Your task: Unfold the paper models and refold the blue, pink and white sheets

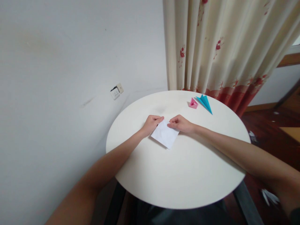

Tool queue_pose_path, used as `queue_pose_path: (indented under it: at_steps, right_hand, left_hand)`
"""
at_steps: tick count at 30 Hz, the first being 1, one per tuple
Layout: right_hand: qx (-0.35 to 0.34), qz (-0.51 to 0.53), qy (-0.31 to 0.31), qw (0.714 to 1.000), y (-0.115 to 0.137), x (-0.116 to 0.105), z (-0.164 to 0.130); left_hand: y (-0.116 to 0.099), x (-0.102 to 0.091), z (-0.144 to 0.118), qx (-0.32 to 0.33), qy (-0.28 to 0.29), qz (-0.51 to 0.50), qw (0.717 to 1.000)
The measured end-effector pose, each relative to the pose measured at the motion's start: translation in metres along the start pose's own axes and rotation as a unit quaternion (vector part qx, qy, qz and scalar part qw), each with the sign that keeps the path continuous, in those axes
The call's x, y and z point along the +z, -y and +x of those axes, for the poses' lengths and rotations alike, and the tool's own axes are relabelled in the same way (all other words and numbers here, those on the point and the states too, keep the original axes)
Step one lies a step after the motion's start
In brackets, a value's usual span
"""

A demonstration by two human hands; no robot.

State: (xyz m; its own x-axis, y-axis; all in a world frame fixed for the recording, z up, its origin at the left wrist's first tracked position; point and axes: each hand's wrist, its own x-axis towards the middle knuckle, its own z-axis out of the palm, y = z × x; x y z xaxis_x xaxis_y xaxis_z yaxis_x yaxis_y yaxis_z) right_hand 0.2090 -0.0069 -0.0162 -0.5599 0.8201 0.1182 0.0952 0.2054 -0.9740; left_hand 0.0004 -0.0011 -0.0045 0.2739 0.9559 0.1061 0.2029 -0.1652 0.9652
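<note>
A folded white sheet of paper is held slightly tilted over the middle of the round white table. My left hand pinches its upper left edge, thumb on top. On the upper right edge my right hand is closed, its thumb and fingertips gripping the paper. Parts of both edges are hidden by my fingers.
Toward the back right of the table lie a small pink folded-paper piece and a blue paper plane. A wall with a socket borders the left side. Behind hangs a floral curtain.
</note>
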Motion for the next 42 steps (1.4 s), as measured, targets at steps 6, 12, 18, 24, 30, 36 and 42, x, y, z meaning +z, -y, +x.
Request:
queue_pose_path:
  at_steps: [6,12,18,24,30,36,42]
  right_hand:
    - [-0.007,-0.015,-0.03,0.999,-0.001,-0.001,0.003]
    - [-0.006,-0.016,-0.066,0.998,-0.005,-0.002,0.005]
    - [-0.016,0.004,-0.095,0.995,0.001,0.001,0.005]
    - [-0.038,-0.012,-0.119,0.992,0.004,0.006,0.005]
    - [-0.04,-0.016,-0.124,0.991,0.004,0.01,0.003]
    - [-0.035,-0.028,-0.147,0.988,0.004,0.011,0.005]
    - [-0.041,-0.021,-0.153,0.987,0.004,0.009,0.006]
  left_hand:
    - [0.003,-0.004,0.002,-0.042,0.05,-0.045,0.997]
    - [0.006,-0.004,-0.002,-0.053,0.075,0.028,0.995]
    - [0.004,-0.004,-0.003,-0.029,0.108,0.059,0.992]
    - [0.003,0.002,-0.006,-0.023,0.149,0.103,0.983]
    - [0.002,0.004,-0.007,-0.023,0.159,0.128,0.979]
    - [0.006,0.003,-0.005,-0.033,0.159,0.116,0.98]
    - [0.005,0.004,-0.006,-0.04,0.155,0.115,0.98]
